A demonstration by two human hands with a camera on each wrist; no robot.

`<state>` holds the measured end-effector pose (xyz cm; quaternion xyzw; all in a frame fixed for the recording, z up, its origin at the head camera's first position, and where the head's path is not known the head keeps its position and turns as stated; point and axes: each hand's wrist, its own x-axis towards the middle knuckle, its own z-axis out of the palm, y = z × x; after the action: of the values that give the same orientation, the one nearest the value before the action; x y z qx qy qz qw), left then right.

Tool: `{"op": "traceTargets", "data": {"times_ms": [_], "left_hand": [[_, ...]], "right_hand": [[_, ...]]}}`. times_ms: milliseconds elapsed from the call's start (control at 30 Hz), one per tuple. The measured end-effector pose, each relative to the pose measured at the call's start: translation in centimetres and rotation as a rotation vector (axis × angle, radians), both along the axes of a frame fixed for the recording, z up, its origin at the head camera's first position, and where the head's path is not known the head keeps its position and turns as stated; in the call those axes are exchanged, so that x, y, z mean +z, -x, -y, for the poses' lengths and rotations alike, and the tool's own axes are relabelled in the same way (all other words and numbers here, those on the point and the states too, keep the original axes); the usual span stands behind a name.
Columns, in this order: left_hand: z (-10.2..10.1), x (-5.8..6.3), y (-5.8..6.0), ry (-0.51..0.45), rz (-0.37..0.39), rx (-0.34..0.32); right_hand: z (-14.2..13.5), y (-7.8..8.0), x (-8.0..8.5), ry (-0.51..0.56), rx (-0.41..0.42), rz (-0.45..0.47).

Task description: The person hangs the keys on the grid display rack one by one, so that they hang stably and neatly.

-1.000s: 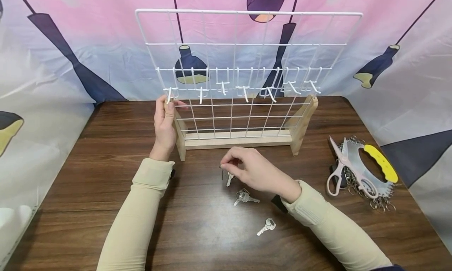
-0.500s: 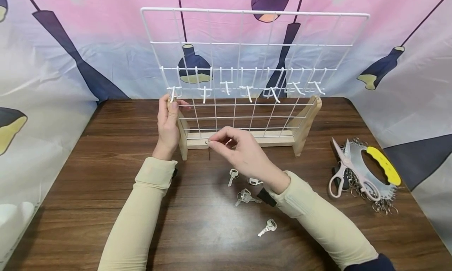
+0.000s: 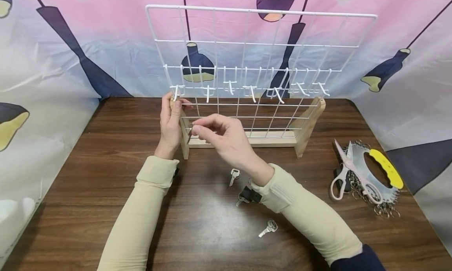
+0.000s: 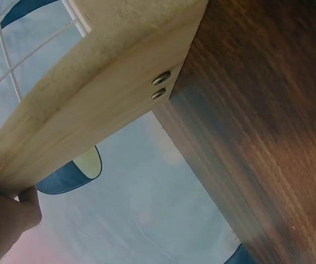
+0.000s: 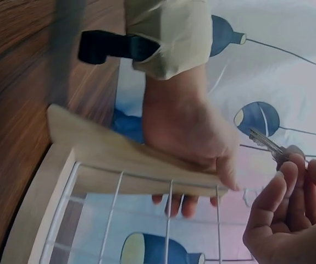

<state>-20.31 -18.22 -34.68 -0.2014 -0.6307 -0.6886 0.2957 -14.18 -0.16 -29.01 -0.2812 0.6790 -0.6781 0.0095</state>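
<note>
A white wire grid rack (image 3: 261,11) stands upright between wooden side posts, with several white hooks (image 3: 251,92) in a row across it. My left hand (image 3: 170,124) grips the top of the left wooden post (image 4: 92,104). In front of the grid's lower left part, my right hand (image 3: 226,137) pinches a key (image 5: 267,142) between thumb and fingers. Below the leftmost hook (image 3: 176,93), that key appears only as a thin dark edge in the head view. On the table lie a loose key (image 3: 234,177) and another nearer key (image 3: 269,228).
A further key (image 3: 241,202) is partly covered by the black strap on the right wrist. At the right side lie pink-handled scissors (image 3: 347,163) and a toothed metal ring with a yellow grip (image 3: 386,168), with several small rings around it. Patterned cloth hangs behind the table.
My right hand has carried the key up and left from the table keys to the rack's left side. My left hand keeps its grip on the post. The view has shifted slightly.
</note>
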Motion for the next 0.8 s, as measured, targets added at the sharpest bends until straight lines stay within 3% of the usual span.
{"op": "traceTargets", "data": {"times_ms": [300,600,800], "left_hand": [[-0.1,-0.2,0.0,-0.009,0.009,-0.006],[-0.2,0.0,-0.2,0.018,0.058,0.036],[-0.2,0.1,-0.3,-0.005,0.041,0.05]], "right_hand": [[2.0,0.5,0.4,0.12,0.004,0.09],[3.2,0.7,0.7,0.239,0.024,0.128],[4.0,0.6,1.2,0.319,0.013,0.194]]}}
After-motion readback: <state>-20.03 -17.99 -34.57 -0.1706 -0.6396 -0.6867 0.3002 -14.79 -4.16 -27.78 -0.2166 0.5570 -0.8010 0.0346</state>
